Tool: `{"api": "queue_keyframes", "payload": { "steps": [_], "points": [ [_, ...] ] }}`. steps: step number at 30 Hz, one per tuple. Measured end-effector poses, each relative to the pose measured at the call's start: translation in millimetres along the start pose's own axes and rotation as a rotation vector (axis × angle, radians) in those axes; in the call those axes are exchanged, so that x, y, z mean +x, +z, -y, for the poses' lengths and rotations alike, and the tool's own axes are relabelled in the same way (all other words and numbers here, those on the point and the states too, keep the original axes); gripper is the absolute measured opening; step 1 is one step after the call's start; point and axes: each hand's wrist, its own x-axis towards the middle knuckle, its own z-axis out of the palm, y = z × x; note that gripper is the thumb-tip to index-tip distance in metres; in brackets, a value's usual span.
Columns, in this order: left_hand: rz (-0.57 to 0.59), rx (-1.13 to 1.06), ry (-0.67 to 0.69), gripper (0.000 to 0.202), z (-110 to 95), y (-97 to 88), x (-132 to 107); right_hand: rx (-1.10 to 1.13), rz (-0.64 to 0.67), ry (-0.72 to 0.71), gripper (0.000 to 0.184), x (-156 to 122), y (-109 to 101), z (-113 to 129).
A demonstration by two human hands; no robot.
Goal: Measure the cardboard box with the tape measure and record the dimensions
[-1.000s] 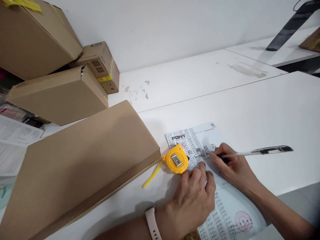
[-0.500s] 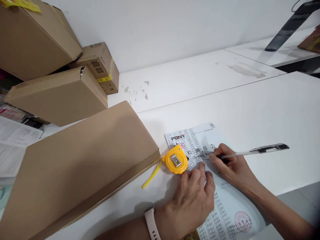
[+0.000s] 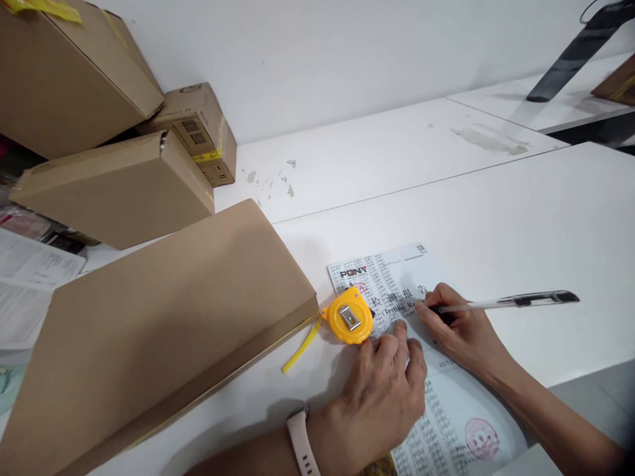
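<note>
A clear-barrelled pen with a black end (image 3: 543,298) is pinched in my right hand (image 3: 464,327). Its tip, hidden behind my fingers, is over a printed report sheet (image 3: 397,264) headed "PONY" and "Testing Report". My left hand (image 3: 387,387), with a watch on a pale band (image 3: 301,439) at the wrist, rests on the left part of the sheet. Its fingers are bent, slightly apart and hold nothing. Just beyond them, a yellow tape measure (image 3: 360,317) with a metal clip lies over the sheet's left edge, touching or nearly touching my fingertips. Its yellow strap (image 3: 301,347) trails onto the table.
A large flat cardboard box (image 3: 178,297) lies left of the tape measure, close to it. More cardboard boxes (image 3: 114,192) are stacked at the back left against the wall. A dark post (image 3: 565,63) stands at the far right of the white table (image 3: 520,218).
The pen's rear end has shifted slightly right and down, and my right fingers have moved very slightly. My left hand, the sheet and the tape measure stay put.
</note>
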Motion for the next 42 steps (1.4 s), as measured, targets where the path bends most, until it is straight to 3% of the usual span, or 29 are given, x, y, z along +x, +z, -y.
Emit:
{"api": "queue_keyframes", "payload": {
  "steps": [4,6,8,10,13,16,20,24,28,30,35,40,42],
  "points": [
    [-0.009,-0.017,-0.003,0.045,-0.3,2.4,-0.3,0.0,-0.075,0.025,0.028,2.3,-0.2,-5.1],
    [-0.051,-0.035,-0.004,0.043,-0.3,4.1,-0.9,-0.072,-0.129,-0.032,0.019,5.3,-1.0,-7.3],
    [-0.156,-0.053,0.003,0.036,0.7,4.3,-1.3,-0.186,-0.146,-0.14,0.013,8.6,-1.7,-8.9],
    [-0.309,-0.064,-0.008,0.026,3.1,2.4,-1.4,-0.29,-0.115,-0.233,0.02,11.3,-1.6,-10.7],
    [-0.423,-0.063,-0.177,0.025,7.4,-1.3,-2.1,-0.385,-0.083,-0.328,0.034,14.3,1.0,-14.5],
    [-0.333,-0.041,-0.39,0.047,10.3,-0.3,-4.7,-0.436,-0.128,-0.408,0.039,16.7,5.0,-18.6],
    [-0.212,-0.123,-0.52,0.082,15.4,8.8,-5.2,-0.431,-0.175,-0.427,0.038,18.9,8.3,-23.1],
    [-0.204,-0.508,-0.651,0.073,29.2,11.5,2.2,-0.4,-0.216,-0.412,0.029,19.7,9.2,-25.1],
    [-0.239,-0.696,-0.635,0.076,40.3,-4.6,-2.0,-0.283,-0.315,-0.383,0.03,12.0,5.8,-7.5],
    [-0.248,-0.861,-0.615,0.078,40.5,-18.7,-12.7,-0.139,-0.223,-0.305,0.032,2.4,1.8,13.5],
    [-0.264,-1.553,-0.618,0.089,34.9,-60.9,-47.3,0.242,0.346,-0.061,0.052,-27.0,-4.9,81.1],
    [-0.19,-1.536,-0.81,0.09,30.5,-97.3,-78.6,0.372,0.511,-0.023,0.05,-43.8,3.0,121.0],
    [-0.224,-1.476,-0.923,0.088,31.9,-108.8,-97.4,0.401,0.484,-0.036,0.047,-43.7,5.0,130.2]
  ]
}}
